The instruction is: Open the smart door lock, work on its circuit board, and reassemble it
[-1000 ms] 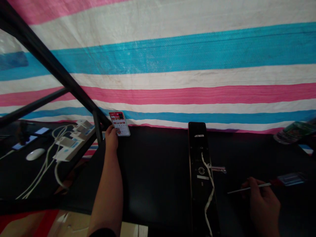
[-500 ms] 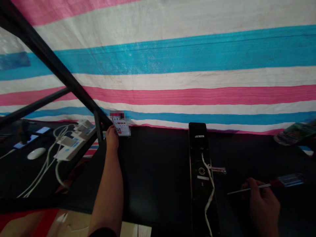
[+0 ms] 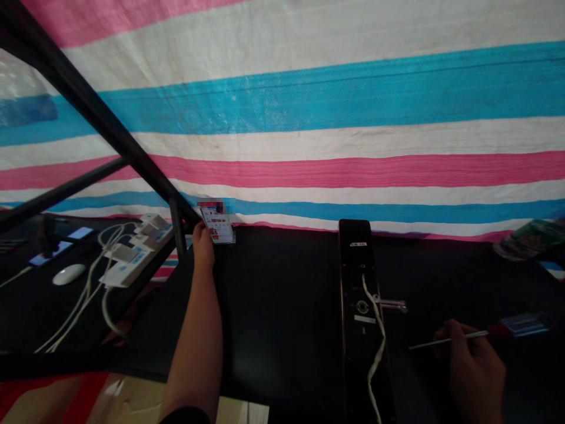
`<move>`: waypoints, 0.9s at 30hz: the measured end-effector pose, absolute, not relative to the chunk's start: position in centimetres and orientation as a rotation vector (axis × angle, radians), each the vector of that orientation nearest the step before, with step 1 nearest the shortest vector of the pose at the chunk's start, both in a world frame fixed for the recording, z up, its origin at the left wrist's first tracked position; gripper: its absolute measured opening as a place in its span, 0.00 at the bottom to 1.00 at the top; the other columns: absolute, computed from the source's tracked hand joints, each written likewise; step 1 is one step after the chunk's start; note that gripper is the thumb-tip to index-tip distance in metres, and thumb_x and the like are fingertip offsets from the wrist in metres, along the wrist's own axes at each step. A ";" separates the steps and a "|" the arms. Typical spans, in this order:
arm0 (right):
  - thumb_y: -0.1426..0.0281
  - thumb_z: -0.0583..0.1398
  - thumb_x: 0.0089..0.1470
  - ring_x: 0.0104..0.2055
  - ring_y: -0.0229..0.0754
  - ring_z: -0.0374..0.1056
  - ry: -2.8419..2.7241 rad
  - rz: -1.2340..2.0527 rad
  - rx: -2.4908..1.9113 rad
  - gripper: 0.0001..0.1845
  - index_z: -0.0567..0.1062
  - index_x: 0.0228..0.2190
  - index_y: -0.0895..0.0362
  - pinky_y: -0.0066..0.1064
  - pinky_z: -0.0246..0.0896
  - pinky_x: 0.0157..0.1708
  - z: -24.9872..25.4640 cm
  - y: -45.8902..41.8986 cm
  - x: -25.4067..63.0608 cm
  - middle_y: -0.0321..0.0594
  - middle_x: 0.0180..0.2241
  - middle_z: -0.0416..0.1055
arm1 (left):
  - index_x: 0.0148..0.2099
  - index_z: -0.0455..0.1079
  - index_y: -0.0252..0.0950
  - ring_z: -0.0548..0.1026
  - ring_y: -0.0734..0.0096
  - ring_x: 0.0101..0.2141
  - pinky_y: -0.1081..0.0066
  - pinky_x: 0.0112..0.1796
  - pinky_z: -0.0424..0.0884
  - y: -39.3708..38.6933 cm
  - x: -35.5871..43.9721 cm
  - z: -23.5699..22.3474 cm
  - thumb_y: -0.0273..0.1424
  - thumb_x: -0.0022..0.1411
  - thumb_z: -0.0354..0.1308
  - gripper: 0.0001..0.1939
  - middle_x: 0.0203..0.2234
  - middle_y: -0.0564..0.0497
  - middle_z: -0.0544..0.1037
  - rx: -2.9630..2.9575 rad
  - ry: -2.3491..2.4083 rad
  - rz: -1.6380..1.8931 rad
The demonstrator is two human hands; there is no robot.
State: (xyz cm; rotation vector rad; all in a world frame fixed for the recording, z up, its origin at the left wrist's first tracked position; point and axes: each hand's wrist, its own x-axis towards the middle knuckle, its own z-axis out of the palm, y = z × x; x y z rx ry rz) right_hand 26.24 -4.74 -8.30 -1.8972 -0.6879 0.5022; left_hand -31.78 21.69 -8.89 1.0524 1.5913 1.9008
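Observation:
My left hand (image 3: 203, 246) reaches to the far edge of the black table (image 3: 282, 306) and is closed on a phone (image 3: 216, 222) with a lit screen, propped against the striped tarp. My right hand (image 3: 474, 368) rests near the front right, fingers curled around the metal shaft of a screwdriver (image 3: 481, 333) with a red and clear-blue handle. Between the hands lies a long black door-lock panel (image 3: 362, 312) with a white cable (image 3: 375, 347) along it and a silver lever handle (image 3: 392, 305) on its right side.
A striped pink, blue and white tarp (image 3: 309, 118) hangs behind the table. A black metal frame (image 3: 97, 123) slants across the left. Beyond it another table holds white chargers and cables (image 3: 128, 259), a white mouse (image 3: 68, 274) and phones. Packets (image 3: 529, 238) lie far right.
Almost nothing has moved: both hands keep their places and grips, and the view has shifted only slightly.

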 end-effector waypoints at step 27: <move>0.41 0.63 0.46 0.24 0.45 0.69 -0.682 0.504 -1.918 0.31 0.74 0.29 0.58 0.34 0.64 0.23 -6.9 -4.6 25.6 0.42 0.24 0.73 | 0.36 0.63 0.38 0.73 0.68 0.28 0.69 0.30 0.71 23.9 -31.1 -7.8 0.49 0.57 0.59 0.19 0.25 0.54 0.71 1.014 1.757 1.959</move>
